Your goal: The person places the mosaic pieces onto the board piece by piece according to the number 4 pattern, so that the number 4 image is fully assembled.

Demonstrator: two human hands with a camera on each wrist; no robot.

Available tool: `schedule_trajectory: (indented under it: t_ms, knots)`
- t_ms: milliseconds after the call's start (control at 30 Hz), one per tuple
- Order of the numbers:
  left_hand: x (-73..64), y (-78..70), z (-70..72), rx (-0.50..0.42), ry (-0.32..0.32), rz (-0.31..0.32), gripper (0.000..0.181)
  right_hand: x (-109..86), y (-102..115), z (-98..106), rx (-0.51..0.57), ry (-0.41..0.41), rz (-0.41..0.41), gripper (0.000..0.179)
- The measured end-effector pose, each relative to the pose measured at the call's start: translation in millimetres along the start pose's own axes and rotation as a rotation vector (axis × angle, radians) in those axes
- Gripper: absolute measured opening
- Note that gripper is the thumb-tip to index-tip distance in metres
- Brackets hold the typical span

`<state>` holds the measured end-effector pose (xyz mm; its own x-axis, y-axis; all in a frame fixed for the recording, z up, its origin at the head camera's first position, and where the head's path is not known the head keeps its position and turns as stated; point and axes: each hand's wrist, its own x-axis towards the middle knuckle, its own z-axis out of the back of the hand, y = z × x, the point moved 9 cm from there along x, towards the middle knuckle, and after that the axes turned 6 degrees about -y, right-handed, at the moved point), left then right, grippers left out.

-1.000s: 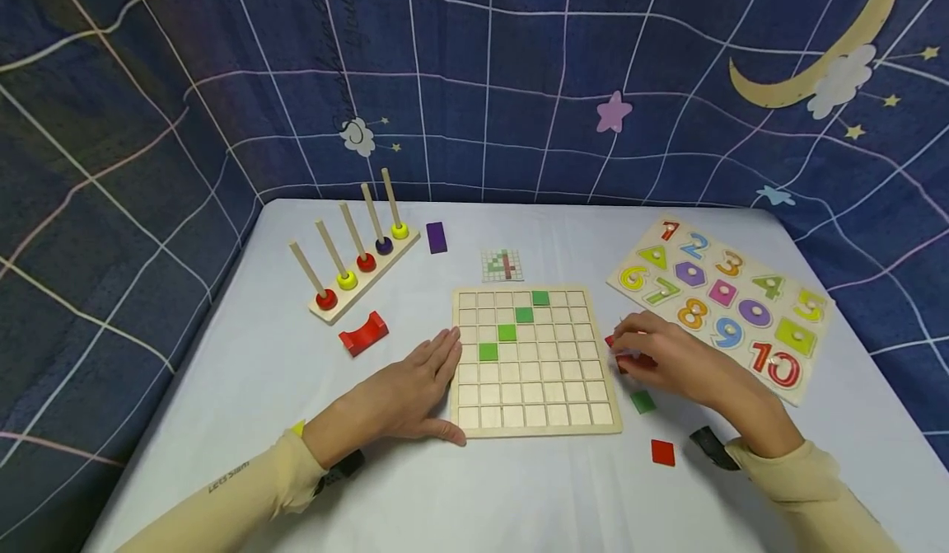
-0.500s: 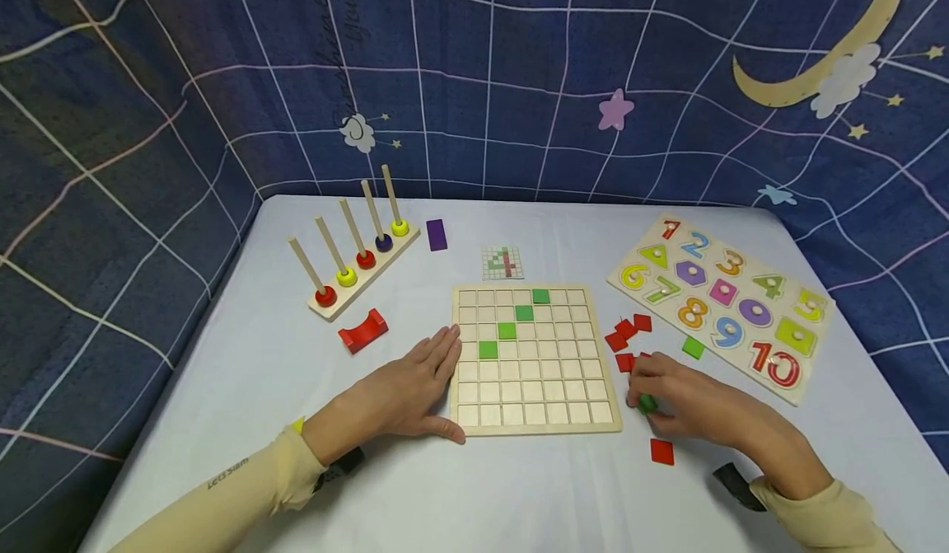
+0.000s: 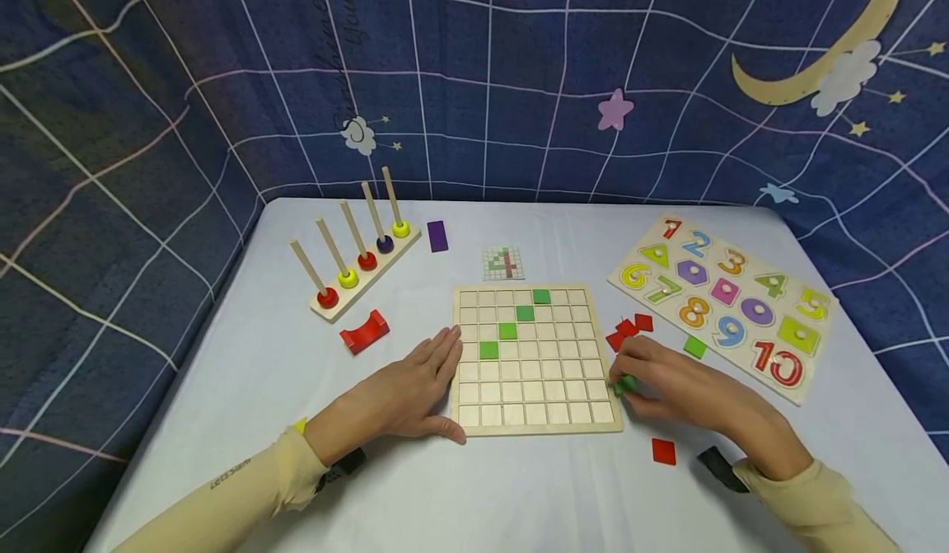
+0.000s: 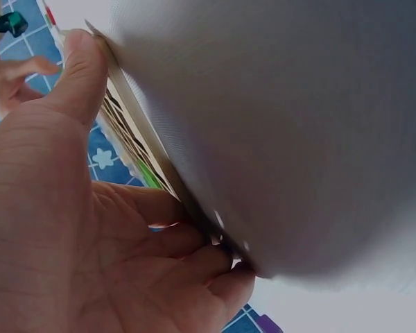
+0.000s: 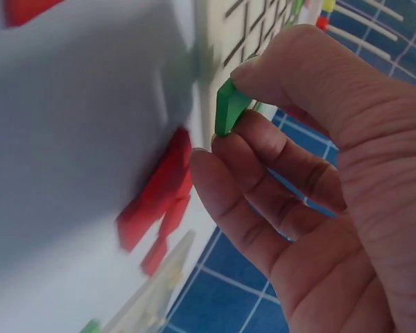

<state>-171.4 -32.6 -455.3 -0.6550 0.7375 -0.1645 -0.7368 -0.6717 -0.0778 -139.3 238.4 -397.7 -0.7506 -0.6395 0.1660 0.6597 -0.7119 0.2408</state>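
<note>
A wooden grid board (image 3: 534, 433) lies flat on the white table, with several green tiles (image 3: 488, 350) set in a slanting row of its squares. My left hand (image 3: 415, 388) rests along the board's left edge, fingers straight and thumb spread at the near corner. In the left wrist view its fingertips (image 4: 229, 277) touch the board's side. At the right edge of the board, my right hand (image 3: 678, 380) pinches a green square tile (image 5: 232, 105) between thumb and fingers. Several red tiles (image 3: 643, 322) lie just beyond that hand, some partly covered by it.
A small pattern card (image 3: 502, 263) lies behind the board. To the right is a number and shape puzzle (image 3: 741, 289), with a loose green tile (image 3: 694, 347) by its edge. A single red tile (image 3: 663, 452) lies nearer. At left stand a peg rack (image 3: 356, 289), red arch block (image 3: 365, 333) and purple block (image 3: 437, 236).
My right hand moved from the red tiles to a green tile, picked it up and carried it left to the board's edge. Another green tile came into view by the puzzle. The left hand stayed still.
</note>
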Motion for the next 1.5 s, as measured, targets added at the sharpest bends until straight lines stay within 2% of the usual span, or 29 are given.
schedule_trajectory:
  t_ms: [467, 633, 767, 1000, 1233, 1500]
  knots:
    - [6.1, 2.5, -1.7, -0.025, 0.055, 0.031, 0.125, 55.5, 24.3, -6.5, 0.015, -0.002, 0.125, 0.015]
    - [8.8, 3.7, 1.5, -0.010, 0.050, 0.026, 0.125, 73.6, 30.2, -10.2, 0.028, -0.009, 0.144, 0.014]
    - [8.6, 4.2, 1.8, -0.018, 0.044, 0.025, 0.125, 87.6, 39.9, -18.5, 0.025, 0.010, 0.146, 0.013]
    - [5.5, 3.6, 0.7, -0.031, 0.041, 0.031, 0.125, 112.1, 67.0, -39.4, 0.007, 0.034, 0.220, 0.011]
    - [4.9, 0.7, 1.8, -0.006, 0.022, 0.010, 0.122, 130.1, 80.1, -56.4, -0.004, 0.046, 0.234, 0.006]
    - [5.9, 0.8, 1.8, 0.001, 0.021, 0.004, 0.122, 133.9, 77.8, -61.1, 0.012, 0.044, 0.183, 0.007]
